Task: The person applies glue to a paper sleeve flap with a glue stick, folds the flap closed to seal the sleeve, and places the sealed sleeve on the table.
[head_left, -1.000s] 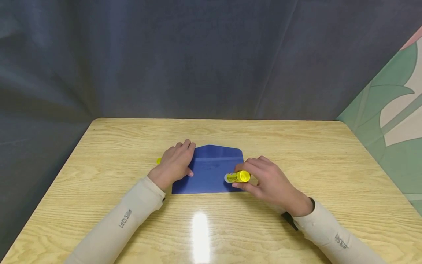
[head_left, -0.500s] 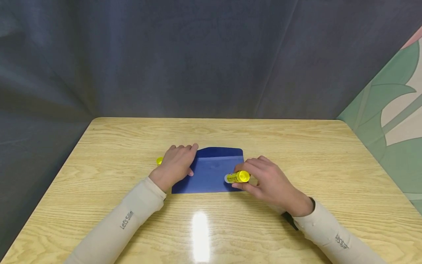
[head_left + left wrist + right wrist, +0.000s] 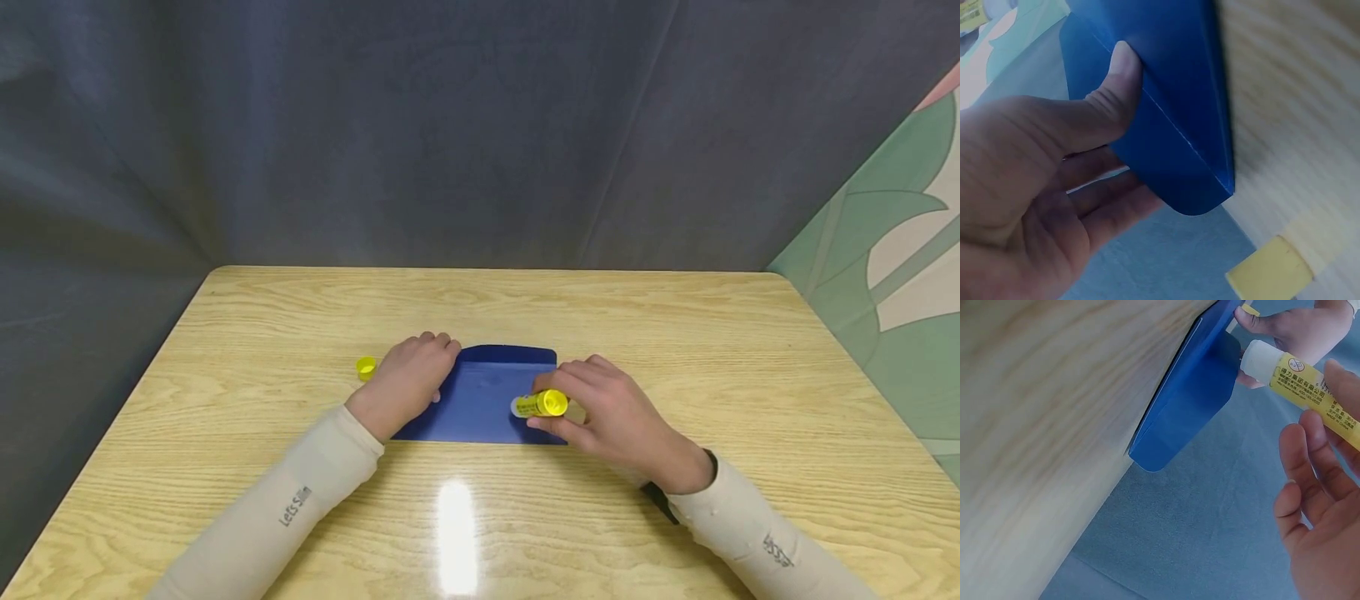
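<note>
Plainly, the envelope (image 3: 480, 412) is blue, its flap (image 3: 510, 355) raised

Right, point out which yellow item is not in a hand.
The small yellow cap, on the wooden table just left of the left hand; the other, the yellow glue stick, is held by the right hand.

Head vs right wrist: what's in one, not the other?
Head only: the green leaf-print panel and black lettering on the beige fabric sleeves. Right wrist only: the red-ringed symbol on the label of the yellow cylindrical glue stick. Both: that stick in the right hand, the left hand at the blue paper envelope, the pale wooden table.
</note>
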`<action>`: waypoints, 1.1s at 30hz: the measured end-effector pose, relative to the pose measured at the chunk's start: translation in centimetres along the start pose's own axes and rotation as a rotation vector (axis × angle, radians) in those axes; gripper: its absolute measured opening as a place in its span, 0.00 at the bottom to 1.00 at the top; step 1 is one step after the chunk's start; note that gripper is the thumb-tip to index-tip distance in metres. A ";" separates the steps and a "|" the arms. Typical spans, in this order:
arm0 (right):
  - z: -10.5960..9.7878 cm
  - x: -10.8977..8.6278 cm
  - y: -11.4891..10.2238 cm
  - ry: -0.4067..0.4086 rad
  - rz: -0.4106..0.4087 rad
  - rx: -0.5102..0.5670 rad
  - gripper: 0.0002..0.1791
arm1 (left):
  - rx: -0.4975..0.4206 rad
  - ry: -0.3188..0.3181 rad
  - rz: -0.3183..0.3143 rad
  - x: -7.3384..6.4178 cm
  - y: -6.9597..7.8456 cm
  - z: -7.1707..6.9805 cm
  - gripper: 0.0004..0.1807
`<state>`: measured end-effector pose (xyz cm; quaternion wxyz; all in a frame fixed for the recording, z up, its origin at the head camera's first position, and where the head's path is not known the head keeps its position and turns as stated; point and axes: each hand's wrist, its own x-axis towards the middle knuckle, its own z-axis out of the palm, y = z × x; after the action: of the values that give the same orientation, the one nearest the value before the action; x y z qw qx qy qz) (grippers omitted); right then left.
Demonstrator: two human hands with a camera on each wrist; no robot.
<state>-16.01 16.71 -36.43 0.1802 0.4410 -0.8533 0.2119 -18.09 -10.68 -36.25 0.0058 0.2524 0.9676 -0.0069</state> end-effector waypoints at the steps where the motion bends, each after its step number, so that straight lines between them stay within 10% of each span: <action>1: 0.0 0.0 0.0 0.003 -0.003 0.001 0.21 | 0.008 0.008 0.012 0.0 0.1 0.0 0.27; 15: 0.1 0.0 0.0 0.001 -0.005 0.015 0.18 | 0.060 0.047 0.088 -0.2 0.1 -0.2 0.10; 33: 0.1 0.0 -0.3 -0.002 -0.016 0.007 0.18 | 0.004 -0.222 0.038 -0.4 0.8 -0.9 0.32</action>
<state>-15.78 16.53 -36.50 0.1793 0.4487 -0.8492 0.2129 -17.30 -10.15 -35.33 0.1125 0.2685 0.9560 -0.0365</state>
